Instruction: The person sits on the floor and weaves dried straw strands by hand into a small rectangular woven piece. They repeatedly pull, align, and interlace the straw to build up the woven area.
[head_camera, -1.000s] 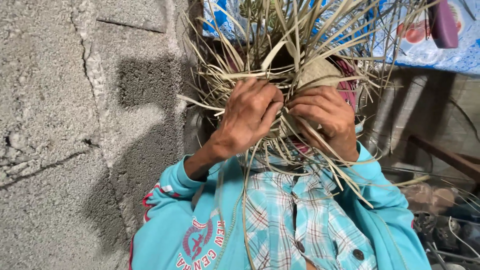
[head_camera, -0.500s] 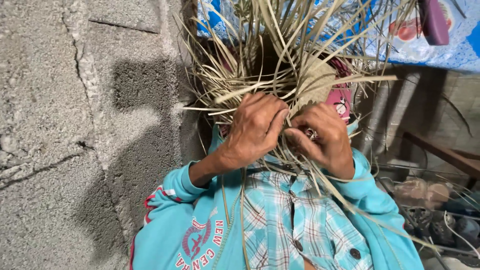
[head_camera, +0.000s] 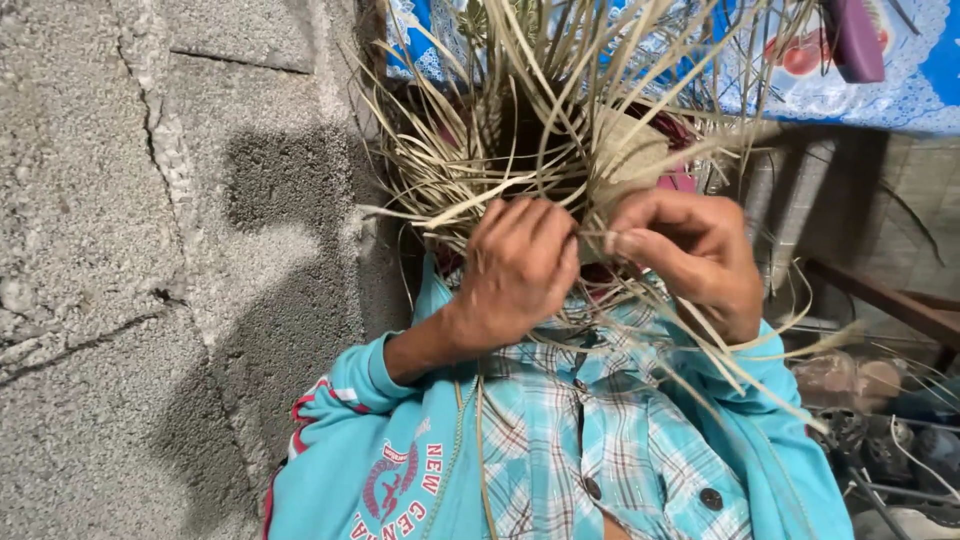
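Note:
A half-woven piece of dried straw-coloured leaf strips (head_camera: 560, 140) fans out in front of me, loose ends sticking out in all directions. A tighter woven patch (head_camera: 625, 150) shows near its middle. My left hand (head_camera: 520, 270) curls its fingers over strips at the lower edge of the weave. My right hand (head_camera: 690, 255) is beside it, thumb and fingers pinching a strip between the two hands. Both wrists come out of turquoise jacket sleeves (head_camera: 400, 370) over a checked shirt (head_camera: 580, 430). The strips hide what lies behind the weave.
A rough grey concrete-block wall (head_camera: 150, 250) fills the left side. A blue patterned cloth (head_camera: 880, 80) and a purple object (head_camera: 855, 35) sit at the top right. A wooden bar (head_camera: 900, 305) and dark clutter (head_camera: 880, 430) lie at the right.
Both hands have shifted slightly lower on the weave. My right hand has moved off the woven patch and now pinches a single strip next to my left hand.

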